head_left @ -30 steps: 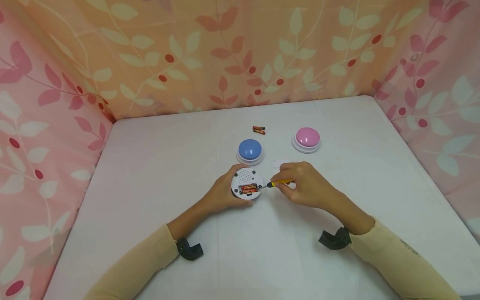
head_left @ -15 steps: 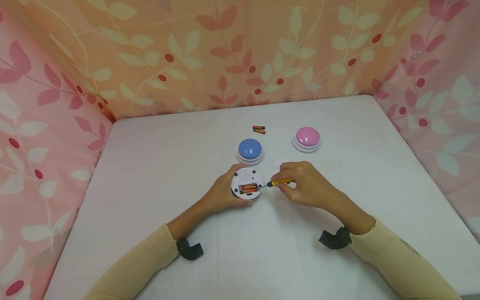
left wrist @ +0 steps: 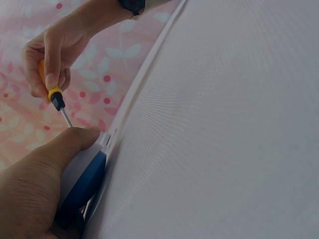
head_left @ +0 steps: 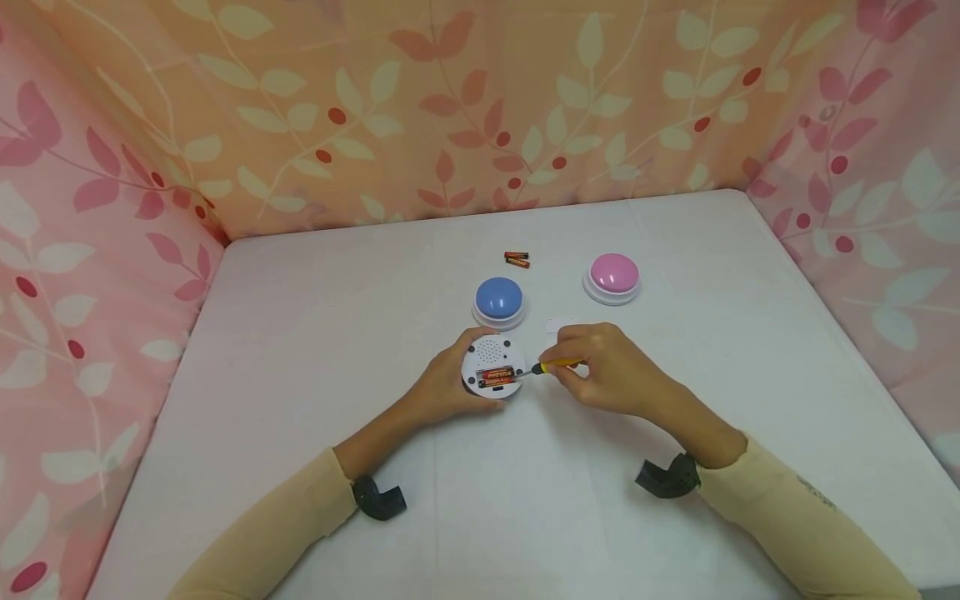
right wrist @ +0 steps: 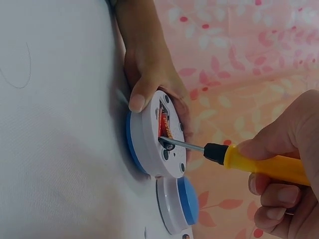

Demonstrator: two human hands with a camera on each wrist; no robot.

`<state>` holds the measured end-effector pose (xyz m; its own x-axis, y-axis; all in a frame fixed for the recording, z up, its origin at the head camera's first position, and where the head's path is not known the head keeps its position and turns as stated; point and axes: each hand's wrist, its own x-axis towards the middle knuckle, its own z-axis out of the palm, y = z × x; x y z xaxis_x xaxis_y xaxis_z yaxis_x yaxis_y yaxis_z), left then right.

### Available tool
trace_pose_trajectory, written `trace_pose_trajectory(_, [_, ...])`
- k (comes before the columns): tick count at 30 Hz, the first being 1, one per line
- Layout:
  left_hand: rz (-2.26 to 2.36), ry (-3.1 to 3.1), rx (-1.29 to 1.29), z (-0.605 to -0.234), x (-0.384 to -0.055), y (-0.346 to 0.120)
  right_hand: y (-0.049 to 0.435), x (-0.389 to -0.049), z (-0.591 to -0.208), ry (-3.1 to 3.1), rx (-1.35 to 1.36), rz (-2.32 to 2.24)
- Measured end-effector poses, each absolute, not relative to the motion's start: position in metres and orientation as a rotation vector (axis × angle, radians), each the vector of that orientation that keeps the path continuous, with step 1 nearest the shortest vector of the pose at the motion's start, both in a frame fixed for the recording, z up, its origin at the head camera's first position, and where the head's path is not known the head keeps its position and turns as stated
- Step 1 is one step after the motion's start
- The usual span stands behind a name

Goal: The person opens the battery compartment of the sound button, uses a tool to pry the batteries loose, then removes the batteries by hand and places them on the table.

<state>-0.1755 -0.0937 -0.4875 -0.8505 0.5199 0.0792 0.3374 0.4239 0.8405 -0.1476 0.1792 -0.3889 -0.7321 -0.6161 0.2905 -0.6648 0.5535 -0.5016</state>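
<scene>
My left hand [head_left: 446,382] grips a round white push-button device [head_left: 491,351] by its rim, thumb on the near side. It lies turned over, and its blue dome [right wrist: 135,149] faces down in the right wrist view. Two red-and-black batteries [head_left: 497,377] sit in its uncovered compartment. Between thumb and fingers my right hand [head_left: 611,367] holds a screwdriver [right wrist: 264,167] with a yellow handle and black collar. The metal shaft [right wrist: 187,144] reaches into the compartment, its tip at the battery's end.
Just behind the held device stands a blue push button [head_left: 499,298] on a white base. A pink push button [head_left: 615,275] is farther right. Two loose batteries [head_left: 517,259] lie at the back. A small white cover [head_left: 559,324] lies partly behind my right hand.
</scene>
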Motion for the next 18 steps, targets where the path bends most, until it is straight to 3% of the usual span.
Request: trace_pose_trajectory(18, [1.383, 2.492, 0.739, -0.4848, -0.1731, -0.0929, 0.1781, -0.1459, -0.3874, -2.718, 1.127, 0.897])
